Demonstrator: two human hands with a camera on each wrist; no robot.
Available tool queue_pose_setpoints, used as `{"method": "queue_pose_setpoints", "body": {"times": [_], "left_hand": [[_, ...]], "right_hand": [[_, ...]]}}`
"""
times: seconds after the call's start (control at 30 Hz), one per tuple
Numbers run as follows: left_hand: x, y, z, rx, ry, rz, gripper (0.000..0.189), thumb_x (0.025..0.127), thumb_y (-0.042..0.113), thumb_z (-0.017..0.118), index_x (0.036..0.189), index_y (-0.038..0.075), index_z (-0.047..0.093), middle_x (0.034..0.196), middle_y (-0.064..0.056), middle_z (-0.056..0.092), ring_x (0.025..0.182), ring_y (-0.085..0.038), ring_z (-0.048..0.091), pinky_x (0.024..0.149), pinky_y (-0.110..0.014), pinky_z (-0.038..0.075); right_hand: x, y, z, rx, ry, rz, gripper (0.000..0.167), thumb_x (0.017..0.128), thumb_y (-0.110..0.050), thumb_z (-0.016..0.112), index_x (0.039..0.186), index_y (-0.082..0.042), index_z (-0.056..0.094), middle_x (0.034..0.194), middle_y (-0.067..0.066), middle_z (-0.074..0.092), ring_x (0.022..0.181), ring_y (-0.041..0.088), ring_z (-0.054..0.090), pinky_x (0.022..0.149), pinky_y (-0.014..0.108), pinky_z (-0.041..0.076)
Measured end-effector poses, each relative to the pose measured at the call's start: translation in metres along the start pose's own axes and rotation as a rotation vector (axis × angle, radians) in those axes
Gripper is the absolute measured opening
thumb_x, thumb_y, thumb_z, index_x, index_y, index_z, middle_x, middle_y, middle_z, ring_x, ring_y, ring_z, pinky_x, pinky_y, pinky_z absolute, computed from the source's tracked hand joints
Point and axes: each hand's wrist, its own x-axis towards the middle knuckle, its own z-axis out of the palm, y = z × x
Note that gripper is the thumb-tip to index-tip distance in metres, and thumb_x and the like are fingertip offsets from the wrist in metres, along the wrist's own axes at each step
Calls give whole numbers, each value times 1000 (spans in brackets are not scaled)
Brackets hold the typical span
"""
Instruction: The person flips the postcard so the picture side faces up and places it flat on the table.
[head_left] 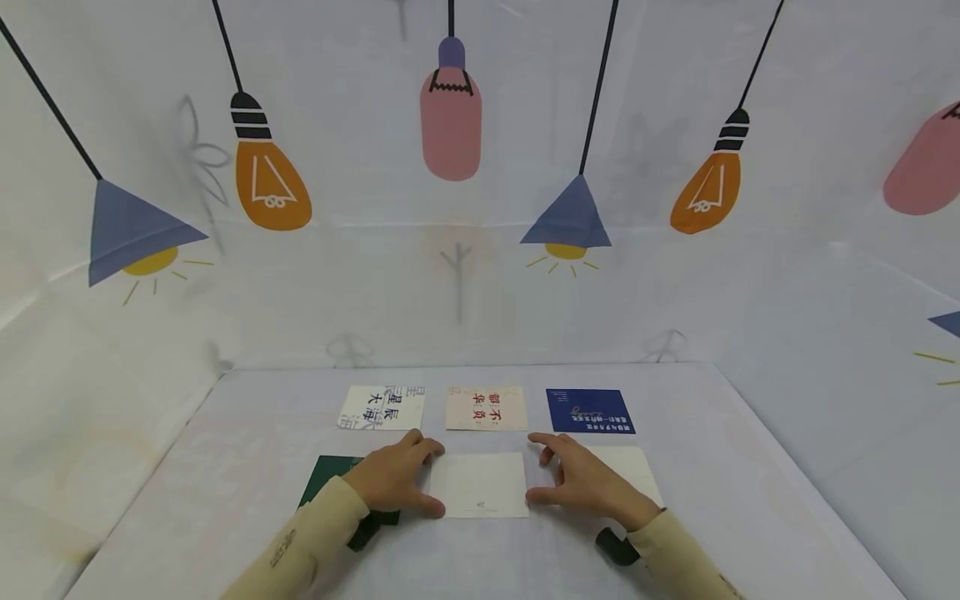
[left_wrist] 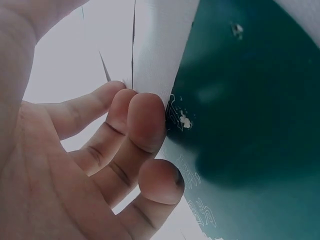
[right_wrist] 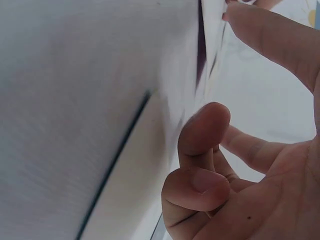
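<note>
A white card (head_left: 480,479) with a small mark near its front edge lies flat between the two hands. My left hand (head_left: 393,477) is at its left edge, thumb and fingers spread apart; whether the fingertips touch the card I cannot tell. Beneath that hand is a dark green card (head_left: 324,473), which fills much of the left wrist view (left_wrist: 250,135). Just beyond the white card's right edge is my right hand (head_left: 592,483), some fingers loosely bent and nothing in its grasp. It partly covers a cream card (head_left: 630,467), seen edge-on in the right wrist view (right_wrist: 132,170).
Along the back lie a white card with dark characters (head_left: 382,407), a cream card with red characters (head_left: 486,408) and a blue card (head_left: 590,411). All rest on a white-covered table (head_left: 465,567). Behind hangs a white curtain (head_left: 360,275) printed with lamps.
</note>
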Motion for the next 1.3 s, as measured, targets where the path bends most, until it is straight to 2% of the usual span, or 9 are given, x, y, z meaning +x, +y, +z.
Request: {"method": "queue_pose_setpoints", "body": {"times": [0.17,0.33,0.6,0.9,1.1,1.2,1.3], "left_hand": [[3,-3,1,-47,-7,-23,80,67,52,92,130,16,60,109,3,52,86,-18,52,80,-41,49],[7,-3,0,-54,-25,-36,77,65,51,94,125,17,59,106,3,51,87,-18,52,83,-41,49],[10,-2,-2,-75,-39,-11,73,63,47,96,118,16,58,104,2,50,86,-18,51,81,-41,47],[8,-3,0,-72,-32,-32,74,64,48,95,121,18,58,108,2,49,88,-20,51,84,-43,48],[6,-6,5,-72,0,-33,84,67,47,93,137,18,56,112,3,53,90,-19,53,86,-44,49],[4,-8,4,-61,36,-25,83,71,45,91,141,20,54,103,6,57,84,-16,54,79,-39,49],[2,-12,5,-53,70,-11,78,76,43,88,141,20,54,85,10,57,72,-11,53,67,-33,46]], "right_hand": [[5,-2,2,14,-17,9,85,78,-38,89,146,-5,49,106,-1,57,73,10,50,65,26,44],[11,-6,5,11,-31,29,86,76,-36,90,146,-5,50,109,1,57,73,13,52,65,27,44],[22,-11,11,31,-45,81,79,72,-31,93,139,-8,59,109,3,55,78,17,51,69,31,44],[25,-7,16,29,-38,43,61,72,-28,93,124,-10,66,108,3,54,80,16,50,72,30,44],[24,-8,18,35,-18,57,62,70,-26,94,121,-11,62,105,4,54,81,17,51,74,32,45],[23,-9,19,37,-8,69,64,70,-25,94,121,-12,59,105,3,55,80,17,52,73,32,45],[22,-11,19,28,3,75,64,70,-25,94,122,-13,59,104,3,55,79,17,52,72,32,45]]}}
